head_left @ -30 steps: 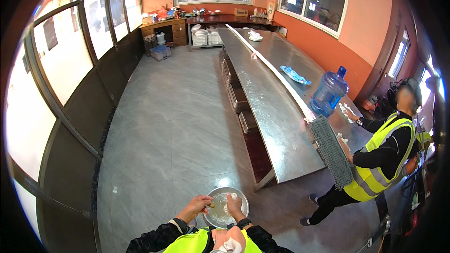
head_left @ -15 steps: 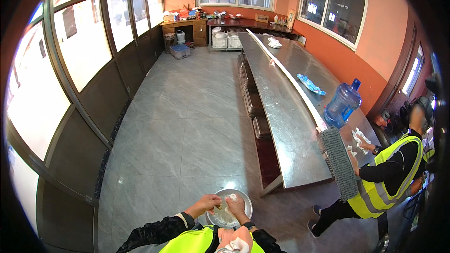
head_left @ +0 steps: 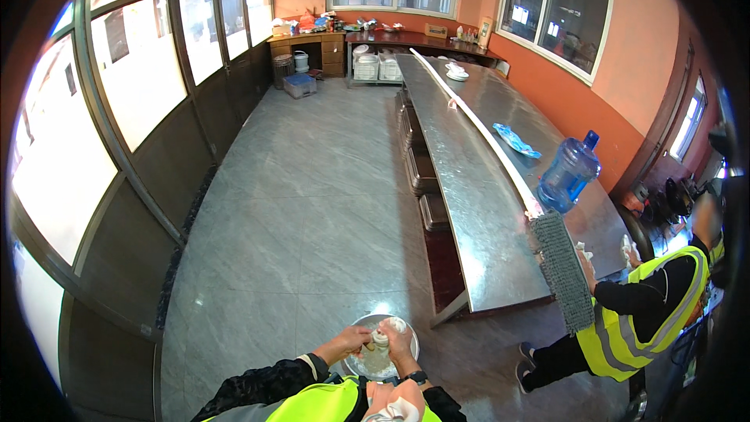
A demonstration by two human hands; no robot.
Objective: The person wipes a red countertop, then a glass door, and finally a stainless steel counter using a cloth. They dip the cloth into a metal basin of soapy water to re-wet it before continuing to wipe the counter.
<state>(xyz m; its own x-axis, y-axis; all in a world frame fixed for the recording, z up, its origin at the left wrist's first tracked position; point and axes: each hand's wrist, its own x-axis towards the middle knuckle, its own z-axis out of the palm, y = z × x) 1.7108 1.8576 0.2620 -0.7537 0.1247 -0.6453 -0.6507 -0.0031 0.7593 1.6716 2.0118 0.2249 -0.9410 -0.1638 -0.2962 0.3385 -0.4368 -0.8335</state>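
Note:
Over a round metal basin (head_left: 415, 353) of cloudy water at the lower middle, both my hands are closed on a wet white cloth (head_left: 380, 337). My left hand (head_left: 348, 341) pinches it from the left side with bent fingers. On the other side, my right hand (head_left: 398, 342) wraps round the bunched part. The cloth's lower end hangs above the water, and my fingers hide some of it.
A long metal table (head_left: 500, 266) stands to the right, bearing a blue water bottle (head_left: 564, 180), a blue packet (head_left: 516, 141) and a long white pole (head_left: 492, 141) with a grey mop head (head_left: 564, 270). A co-worker (head_left: 637, 305) in a yellow vest leans there with white cloths.
My hands have drawn closer together, and the cloth now spans between them. The co-worker's far hand has moved with its white cloth toward the table's right edge.

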